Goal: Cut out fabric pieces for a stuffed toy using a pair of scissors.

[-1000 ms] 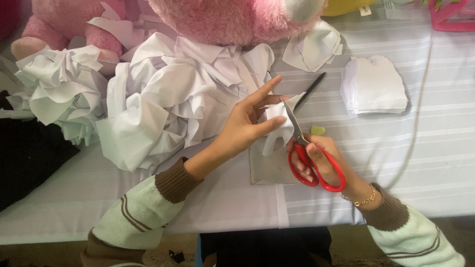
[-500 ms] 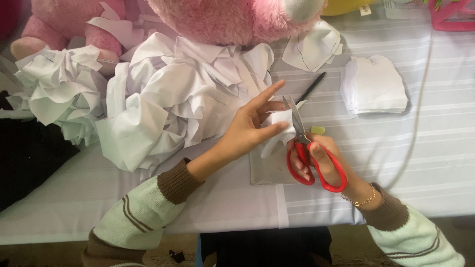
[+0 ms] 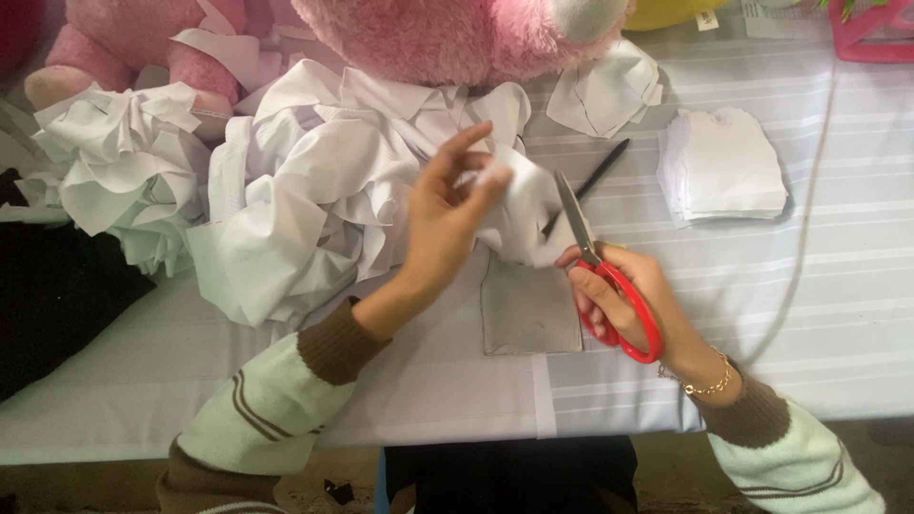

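1. The left hand (image 3: 443, 224) holds up a small piece of white cloth (image 3: 522, 214) above the middle of the table covered with a pale striped cloth (image 3: 838, 238); the fingers pinch the upper edge of the piece, with the forefinger stretched out.
2. The right hand (image 3: 633, 300) grips a pair of scissors with red plastic handles (image 3: 609, 281); the fingers go through the handle loops, and the metal blades touch the right edge of the white piece. I cannot tell if the blades are apart.
3. Under the white piece a flat grey cloth rectangle (image 3: 531, 314) lies near the front edge of the table.
4. A thin black pencil (image 3: 590, 181) lies slanted just behind the scissors.
5. A neat stack of cut white cloth shapes (image 3: 725, 167) sits toward the right back part of the table.
6. A big heap of crumpled white cloth (image 3: 305, 200) covers the left back part, touching a pink plush toy (image 3: 447, 38) at the back edge.
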